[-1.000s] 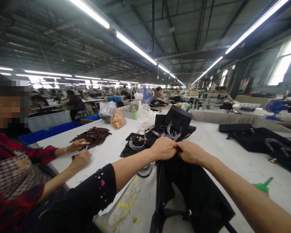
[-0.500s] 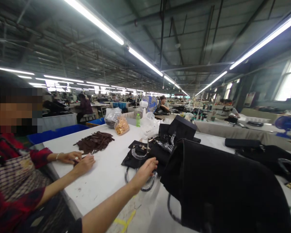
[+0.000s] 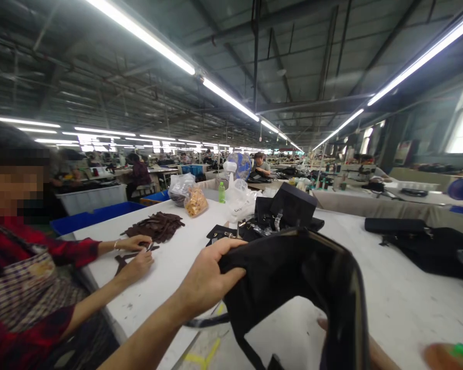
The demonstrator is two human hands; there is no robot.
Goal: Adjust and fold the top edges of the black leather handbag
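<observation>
My left hand (image 3: 216, 270) is closed on the upper left edge of a black bag (image 3: 270, 288), thumb below and fingers over the top. The bag is held up and bowed into an arch above the white table, with a dark tubular handle (image 3: 208, 321) hanging at its left. Most of my right hand (image 3: 378, 354) is hidden behind the bag's right side; one fingertip shows in the arch and skin shows at the outer edge, so it appears to grip that side. Several black bag pieces with plastic-wrapped handles (image 3: 278, 221) lie just beyond.
At left, a co-worker's hands (image 3: 139, 262) handle brown strips beside a brown strip pile (image 3: 156, 226). Farther back stand plastic bags (image 3: 196, 201), a green bottle (image 3: 221, 192) and a fan (image 3: 239, 165). Another black bag (image 3: 428, 252) lies right. A blurred orange-and-green thing (image 3: 453, 354) is at lower right.
My left hand, reaching over the handles before, now grips the bag's edge. The bag has swung from a broad panel at right into an arch nearer the middle.
</observation>
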